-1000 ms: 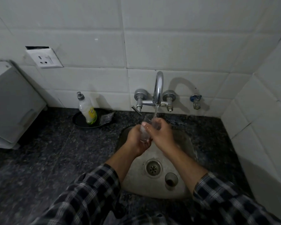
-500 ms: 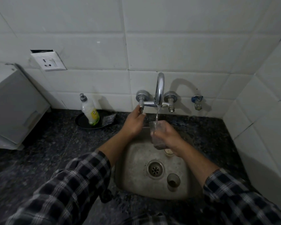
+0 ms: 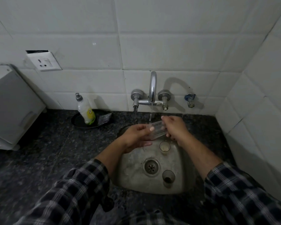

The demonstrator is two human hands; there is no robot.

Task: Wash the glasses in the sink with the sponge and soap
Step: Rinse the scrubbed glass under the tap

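Over the sink [image 3: 131, 179]: held glass [image 3: 157, 131], clear, tipped nearly on its side, carried between both hands just below the spout.
Left hand [image 3: 136, 138]: grip closed on the left end of the held glass, thumb on top, fingers underneath.
Right hand [image 3: 175, 127]: grip wrapped round the right end of the held glass, back of the hand facing up.
Faucet [image 3: 152, 85]: chrome, wall-mounted, a knob on either side.
Water [image 3: 150, 117]: thin stream from the spout, seemingly landing on the upper side of the held glass; the meeting point is dim.
Rear glass [image 3: 165, 146]: upright on the sink floor, just beneath the right hand, pale at the bottom.
Front glass [image 3: 168, 177]: upright on the sink floor, front right of the drain [image 3: 151, 166], dark at the bottom.
Soap bottle [image 3: 85, 111]: white with a yellow-green label, leaning in a black dish [image 3: 81, 125] left of the faucet, by the wall.
Sponge [image 3: 105, 118]: dark, at the right edge of the dish, well apart from both hands.
Table [image 3: 39, 151]: dark speckled stone, surrounding the sink.
Sleeves [image 3: 81, 192]: dark checked cloth, pushed up both forearms.
Wall fittings: white socket [image 3: 44, 61] upper left; small blue-handled valve [image 3: 189, 99] right of the faucet.
Far left: white appliance [image 3: 11, 108] standing on the table.
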